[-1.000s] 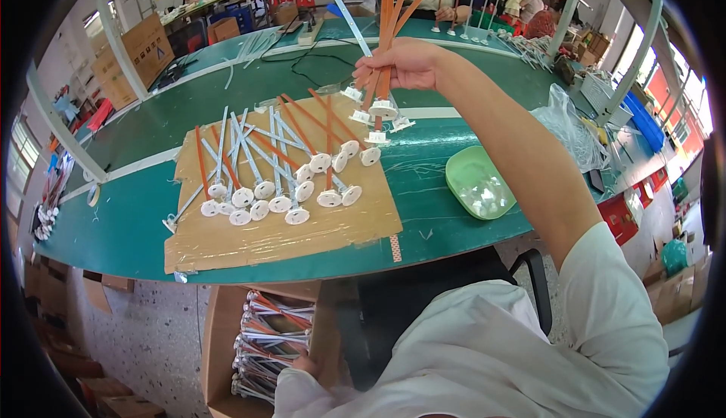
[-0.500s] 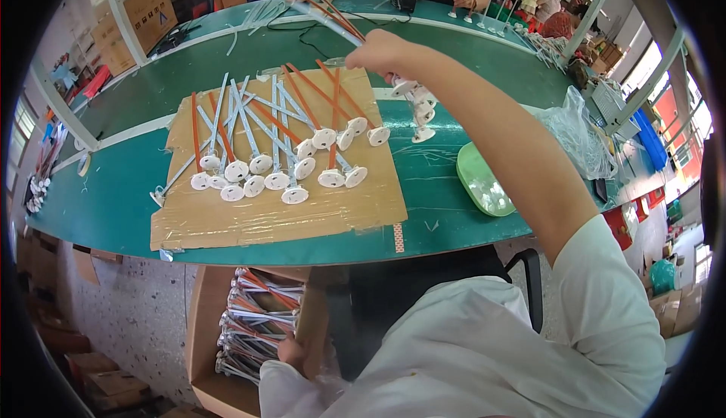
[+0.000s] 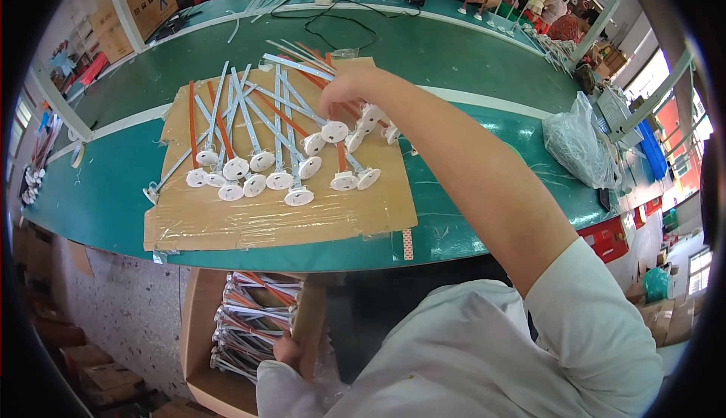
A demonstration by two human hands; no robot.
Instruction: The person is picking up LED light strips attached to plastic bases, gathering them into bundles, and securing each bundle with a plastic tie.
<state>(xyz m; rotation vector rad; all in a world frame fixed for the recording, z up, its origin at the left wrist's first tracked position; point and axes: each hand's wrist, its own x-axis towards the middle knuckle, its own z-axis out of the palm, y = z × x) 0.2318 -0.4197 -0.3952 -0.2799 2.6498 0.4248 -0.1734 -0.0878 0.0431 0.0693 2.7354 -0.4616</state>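
My right hand [image 3: 349, 91] is closed round a bundle of thin red and silvery strips [image 3: 296, 64] with white round disc ends. It is over the far right part of a cardboard sheet [image 3: 280, 225]. Several similar strips with white discs [image 3: 235, 167] lie spread on this sheet, their discs toward me; some cross one another. My left hand [image 3: 286, 349] is down at the right wall of an open cardboard box [image 3: 198, 327], its fingers curled over the rim and partly hidden. More strips with discs [image 3: 253, 316] are piled inside that box.
The sheet lies on a green table [image 3: 91, 183] with a white rail behind. A clear plastic bag [image 3: 578, 138] sits on the right; a green dish is mostly behind my right forearm. A black cable [image 3: 333, 36] crosses the far bench, where other people work.
My right hand has come nearer and left with its bundle, from above the far bench to over the cardboard sheet. My left hand stays by the box.
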